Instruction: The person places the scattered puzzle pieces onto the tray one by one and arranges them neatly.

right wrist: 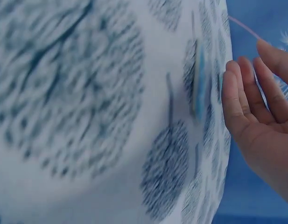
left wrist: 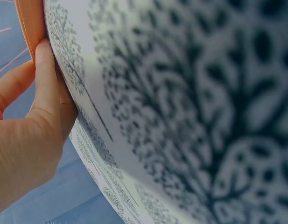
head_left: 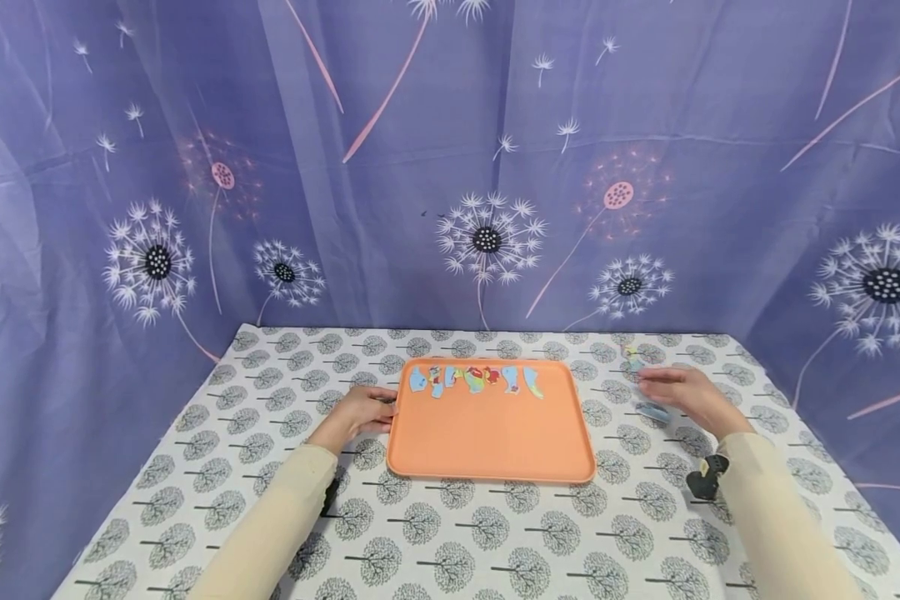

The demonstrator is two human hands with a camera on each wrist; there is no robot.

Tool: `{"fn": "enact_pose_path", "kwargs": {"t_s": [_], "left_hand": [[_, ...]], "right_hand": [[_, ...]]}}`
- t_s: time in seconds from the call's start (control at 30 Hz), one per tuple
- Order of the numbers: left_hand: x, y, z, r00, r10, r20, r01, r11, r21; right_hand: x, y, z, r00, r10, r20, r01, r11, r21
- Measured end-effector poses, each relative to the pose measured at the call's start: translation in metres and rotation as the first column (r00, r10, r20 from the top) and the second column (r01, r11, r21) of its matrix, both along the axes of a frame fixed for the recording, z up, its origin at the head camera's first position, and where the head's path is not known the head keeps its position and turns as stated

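Observation:
An orange tray (head_left: 491, 437) lies on the table, with several colourful puzzle pieces (head_left: 474, 380) along its far side. My left hand (head_left: 357, 414) holds the tray's left edge; in the left wrist view, thumb and fingertips meet the orange rim (left wrist: 31, 28). To the right of the tray, my right hand (head_left: 690, 398) hovers with relaxed fingers and nothing in them. Below its fingers is a light blue piece (head_left: 652, 412), seen nearly edge-on as a thin blue piece (right wrist: 199, 81) in the right wrist view. Beyond the fingertips lies another yellow and blue piece (head_left: 633, 358).
The table wears a white cloth (head_left: 450, 550) printed with grey trees. A purple curtain (head_left: 390, 250) with dandelions hangs behind the table and around its sides. A black wrist device (head_left: 708, 477) sits at the right cuff.

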State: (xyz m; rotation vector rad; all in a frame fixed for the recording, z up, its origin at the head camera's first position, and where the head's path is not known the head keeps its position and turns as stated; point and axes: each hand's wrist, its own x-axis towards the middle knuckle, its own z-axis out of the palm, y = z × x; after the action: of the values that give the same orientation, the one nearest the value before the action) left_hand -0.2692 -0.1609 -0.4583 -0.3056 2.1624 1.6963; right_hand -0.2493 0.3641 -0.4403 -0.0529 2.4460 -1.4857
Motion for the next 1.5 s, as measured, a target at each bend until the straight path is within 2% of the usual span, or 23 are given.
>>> {"fn": "enact_pose_path", "kwargs": {"t_s": [0.2,0.43,0.5,0.87,1.1,1.5], "left_hand": [[0.000,0.000,0.000,1.000,-0.008,0.002,0.008,1.000,0.006],[0.001,0.000,-0.002,1.000,-0.005,-0.002,0.005,1.000,-0.009],[0.001,0.000,-0.002,1.000,-0.003,-0.001,0.003,1.000,-0.012],[0.002,-0.001,0.000,1.000,-0.003,-0.004,0.003,1.000,-0.005],[0.003,-0.001,0.003,1.000,-0.008,-0.006,0.008,1.000,0.003],[0.002,0.000,0.001,1.000,-0.004,-0.006,0.004,1.000,-0.020]], "right_hand": [[0.008,0.012,-0.007,0.999,-0.008,0.031,0.007,0.999,0.050],[0.015,0.020,-0.011,1.000,0.029,0.002,-0.029,0.993,0.114],[0.016,0.020,-0.012,0.999,0.044,-0.010,-0.043,0.990,0.138],[0.012,0.021,-0.017,0.999,0.046,-0.002,-0.045,0.990,0.132],[0.010,0.020,-0.016,0.999,0.036,0.003,-0.036,0.986,0.162],[0.013,0.018,-0.013,1.000,0.028,0.011,-0.030,0.981,0.192]]}}
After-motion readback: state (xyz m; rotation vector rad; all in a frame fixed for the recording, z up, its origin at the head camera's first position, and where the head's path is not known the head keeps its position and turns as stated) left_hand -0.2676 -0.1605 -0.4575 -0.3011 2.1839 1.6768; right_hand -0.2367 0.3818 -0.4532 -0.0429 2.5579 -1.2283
